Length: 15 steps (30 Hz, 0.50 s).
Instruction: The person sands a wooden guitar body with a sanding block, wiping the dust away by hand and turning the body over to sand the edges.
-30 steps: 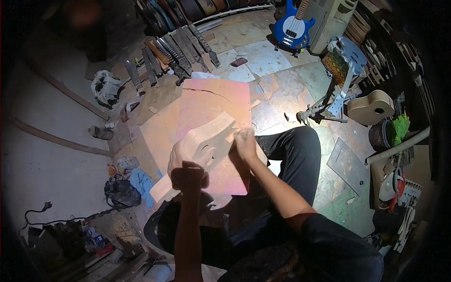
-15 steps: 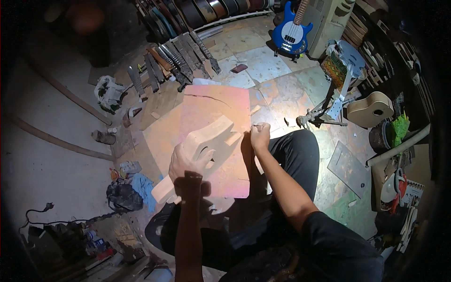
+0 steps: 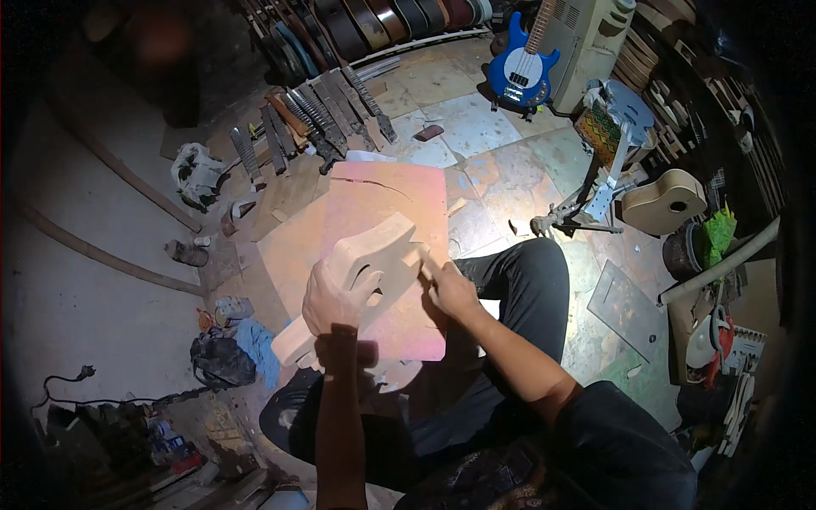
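Note:
A pale, bare wooden guitar body (image 3: 378, 242) with a curved horn and a cut-out lies slanted over a pink-orange board (image 3: 416, 327). My left hand (image 3: 331, 302) grips its left side, fingers and thumb wrapped around the wood. Close against its right edge, by the notch near the upper end, is my right hand (image 3: 452, 291). Its fingers are bent together and point at the notch. Whatever they hold, if anything, is too small to make out.
Files and rasps (image 3: 314, 119) lie in a row at the far left. A blue bass guitar (image 3: 520, 68) stands at the back. On the right are an acoustic guitar body (image 3: 665, 202) and a flat grey plate (image 3: 625, 310). A black bag (image 3: 223, 357) sits at left.
My right hand has moved left and nearer to me, from beyond the board's right edge onto the wood's notch. My left hand keeps its grip. The view has shifted slightly.

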Tool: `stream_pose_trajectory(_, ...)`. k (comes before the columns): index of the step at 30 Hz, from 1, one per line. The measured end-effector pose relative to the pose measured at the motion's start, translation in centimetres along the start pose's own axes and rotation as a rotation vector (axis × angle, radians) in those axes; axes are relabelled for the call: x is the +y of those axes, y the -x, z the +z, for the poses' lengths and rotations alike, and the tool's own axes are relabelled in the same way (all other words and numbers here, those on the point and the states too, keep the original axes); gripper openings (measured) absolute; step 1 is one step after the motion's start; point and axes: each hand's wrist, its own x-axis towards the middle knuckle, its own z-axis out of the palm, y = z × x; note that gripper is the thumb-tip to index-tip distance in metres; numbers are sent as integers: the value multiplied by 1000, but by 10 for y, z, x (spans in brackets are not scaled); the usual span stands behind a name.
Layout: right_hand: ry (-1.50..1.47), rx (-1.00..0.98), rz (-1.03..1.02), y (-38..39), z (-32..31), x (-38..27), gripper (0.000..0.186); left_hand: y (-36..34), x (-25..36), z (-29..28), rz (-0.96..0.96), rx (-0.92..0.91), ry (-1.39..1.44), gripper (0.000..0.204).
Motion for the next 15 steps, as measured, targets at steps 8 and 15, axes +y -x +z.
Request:
stream_pose_trajectory(8, -157, 51, -221, 1, 11, -2, 88, 0, 1, 6, 42, 28, -23, 82)
stream_pose_trajectory(15, 32, -83, -156, 1, 2, -7, 94, -5, 5, -3, -3, -7, -43, 80)
